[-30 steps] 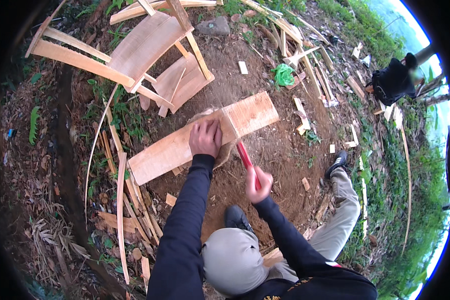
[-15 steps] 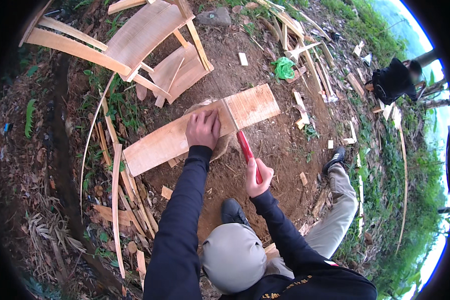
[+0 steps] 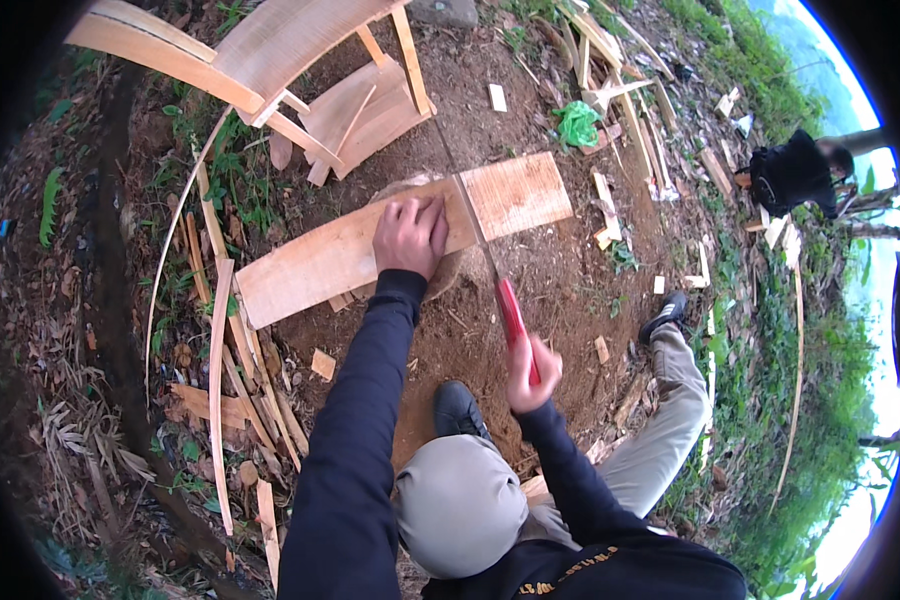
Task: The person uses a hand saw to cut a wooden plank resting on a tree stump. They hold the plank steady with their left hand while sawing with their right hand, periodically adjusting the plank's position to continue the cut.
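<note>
Dirt (image 3: 560,275), saw (image 3: 511,312) in right grip (image 3: 532,374), board (image 3: 335,256) under left grip (image 3: 410,238)

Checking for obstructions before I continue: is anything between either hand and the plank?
Nothing visible separates the left hand from the plank; it rests directly on top. Between the right hand and the plank is only the handsaw it grips by the red handle, blade across the plank.

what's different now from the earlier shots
The right hand has drawn the red-handled saw back toward the body, so a stretch of blade now shows between handle and board. The view has shifted slightly too. Nothing was taken hold of or let go: the left hand still presses on the board.
</note>
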Demonstrator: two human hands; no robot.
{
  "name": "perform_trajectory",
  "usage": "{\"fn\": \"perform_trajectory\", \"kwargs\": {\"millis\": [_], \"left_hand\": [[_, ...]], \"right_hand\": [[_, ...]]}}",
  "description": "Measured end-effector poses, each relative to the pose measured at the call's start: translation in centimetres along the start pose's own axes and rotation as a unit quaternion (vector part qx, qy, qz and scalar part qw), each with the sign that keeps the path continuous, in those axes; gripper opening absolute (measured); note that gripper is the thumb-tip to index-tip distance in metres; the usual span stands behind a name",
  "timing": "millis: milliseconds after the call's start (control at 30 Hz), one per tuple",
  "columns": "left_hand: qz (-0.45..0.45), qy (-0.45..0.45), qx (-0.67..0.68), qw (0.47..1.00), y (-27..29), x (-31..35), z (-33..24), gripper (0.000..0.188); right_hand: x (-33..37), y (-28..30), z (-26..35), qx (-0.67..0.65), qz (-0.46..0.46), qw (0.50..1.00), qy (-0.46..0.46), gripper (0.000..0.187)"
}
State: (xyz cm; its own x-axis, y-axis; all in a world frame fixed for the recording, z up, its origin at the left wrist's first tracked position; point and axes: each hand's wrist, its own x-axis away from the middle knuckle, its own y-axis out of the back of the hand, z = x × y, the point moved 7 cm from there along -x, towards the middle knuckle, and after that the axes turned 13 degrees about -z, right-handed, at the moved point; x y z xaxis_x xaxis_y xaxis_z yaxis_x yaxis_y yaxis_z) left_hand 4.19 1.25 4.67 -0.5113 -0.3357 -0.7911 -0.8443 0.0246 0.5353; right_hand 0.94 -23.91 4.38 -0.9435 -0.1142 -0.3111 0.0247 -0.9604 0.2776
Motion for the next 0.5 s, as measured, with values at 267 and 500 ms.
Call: {"fn": "perform_trajectory", "kwargs": {"millis": [267,500], "left_hand": [[0.002,0.004,0.008,1.000,-0.3,0.4,-0.9,0.021],[-0.009,-0.003,0.011,1.000,0.2,-0.6,-0.8,0.020]], "right_hand": [[-4.7,-3.5,1.7,0.009,0.008,1.000,0.024,0.028],[2.1,2.8,-0.1,-0.011,-0.024,1.000,-0.005,0.029]]}}
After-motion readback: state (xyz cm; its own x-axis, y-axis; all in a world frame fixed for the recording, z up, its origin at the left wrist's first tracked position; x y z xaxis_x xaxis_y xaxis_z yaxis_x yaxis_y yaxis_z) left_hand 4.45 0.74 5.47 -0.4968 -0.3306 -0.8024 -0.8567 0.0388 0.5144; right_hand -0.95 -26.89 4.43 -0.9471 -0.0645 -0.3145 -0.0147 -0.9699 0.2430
